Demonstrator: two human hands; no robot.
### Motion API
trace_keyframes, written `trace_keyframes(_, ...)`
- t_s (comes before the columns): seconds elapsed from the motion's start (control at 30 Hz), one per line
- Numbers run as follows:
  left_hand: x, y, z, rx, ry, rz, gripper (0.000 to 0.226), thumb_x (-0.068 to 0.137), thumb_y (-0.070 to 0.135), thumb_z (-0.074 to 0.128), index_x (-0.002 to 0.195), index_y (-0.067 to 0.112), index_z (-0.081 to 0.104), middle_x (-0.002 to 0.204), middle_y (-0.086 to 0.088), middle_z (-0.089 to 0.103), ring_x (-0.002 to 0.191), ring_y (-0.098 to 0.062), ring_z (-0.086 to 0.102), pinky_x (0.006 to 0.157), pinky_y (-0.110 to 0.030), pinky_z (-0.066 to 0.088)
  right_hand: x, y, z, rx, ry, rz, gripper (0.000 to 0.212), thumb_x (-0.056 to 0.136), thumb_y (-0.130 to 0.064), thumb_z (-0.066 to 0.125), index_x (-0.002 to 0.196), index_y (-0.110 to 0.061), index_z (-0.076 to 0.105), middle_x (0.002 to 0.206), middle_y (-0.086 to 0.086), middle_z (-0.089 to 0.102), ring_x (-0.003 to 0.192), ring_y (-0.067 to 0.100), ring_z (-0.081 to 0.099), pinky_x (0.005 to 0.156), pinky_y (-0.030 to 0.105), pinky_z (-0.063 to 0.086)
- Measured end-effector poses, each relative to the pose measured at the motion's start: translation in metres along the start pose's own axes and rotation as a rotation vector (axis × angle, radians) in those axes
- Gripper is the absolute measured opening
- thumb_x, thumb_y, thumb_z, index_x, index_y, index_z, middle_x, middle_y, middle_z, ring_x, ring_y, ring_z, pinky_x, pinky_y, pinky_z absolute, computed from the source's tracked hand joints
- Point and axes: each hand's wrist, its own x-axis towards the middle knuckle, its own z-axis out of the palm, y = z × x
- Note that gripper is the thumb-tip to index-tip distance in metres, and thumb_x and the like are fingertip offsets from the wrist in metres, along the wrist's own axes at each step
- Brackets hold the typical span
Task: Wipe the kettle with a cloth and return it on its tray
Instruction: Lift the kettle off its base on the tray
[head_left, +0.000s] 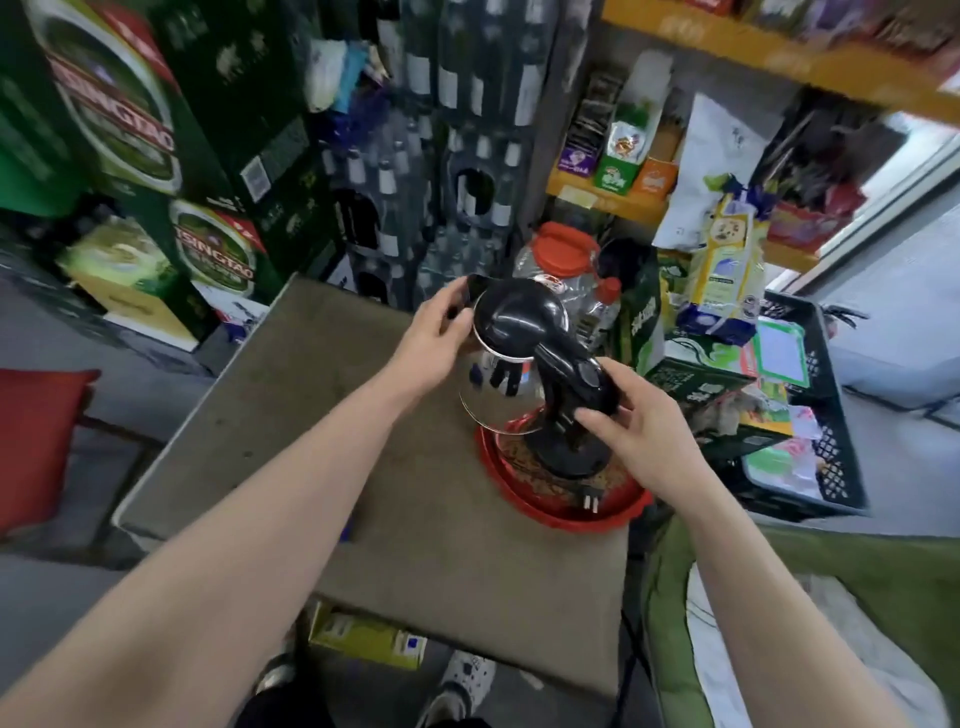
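Note:
A shiny steel kettle (501, 400) with a black lid and black handle is tilted above a red round tray (618, 512) on a brown table. My left hand (441, 338) grips the kettle at its spout side near the lid. My right hand (639, 421) closes around the black handle. The kettle's black base and its plug (589, 501) rest in the tray. No cloth is in view.
The brown table (311, 415) has bare room to the left of the tray. Green beer cartons (156, 156) and bottle crates stand behind. A red-lidded jar (563, 249), snack packs and a black crate (810, 415) crowd the right. A green cushion (831, 571) lies bottom right.

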Motion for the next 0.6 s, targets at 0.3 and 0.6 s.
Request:
trace_keyframes(0.3, -0.021, -0.087, -0.199, -0.103, 0.08, -0.102, 0.037, 0.1, 0.007, 0.048, 0.136, 0.013, 0.041, 0.14, -0.001, 0.046, 0.101, 0.02, 0.056, 0.076, -0.005, 0.047, 0.075, -0.079, 0.172, -0.018, -0.081, 0.028, 0.061, 0.082, 0.004, 0.074, 0.131, -0.03, 0.061, 0.12, -0.016, 0.067, 0.114, 0.006, 0.063, 0.101, 0.015, 0.044)
trace_keyframes(0.6, 0.033, -0.138, -0.301, -0.038, 0.046, -0.131, 0.046, 0.1, 0.007, 0.049, 0.141, 0.021, 0.034, 0.118, 0.033, 0.045, 0.095, 0.035, 0.046, 0.073, 0.005, 0.04, 0.194, -0.104, 0.275, -0.043, -0.056, 0.138, 0.059, 0.086, 0.004, 0.071, 0.138, -0.019, 0.055, 0.131, 0.001, 0.056, 0.129, 0.027, 0.053, 0.114, 0.049, 0.04)
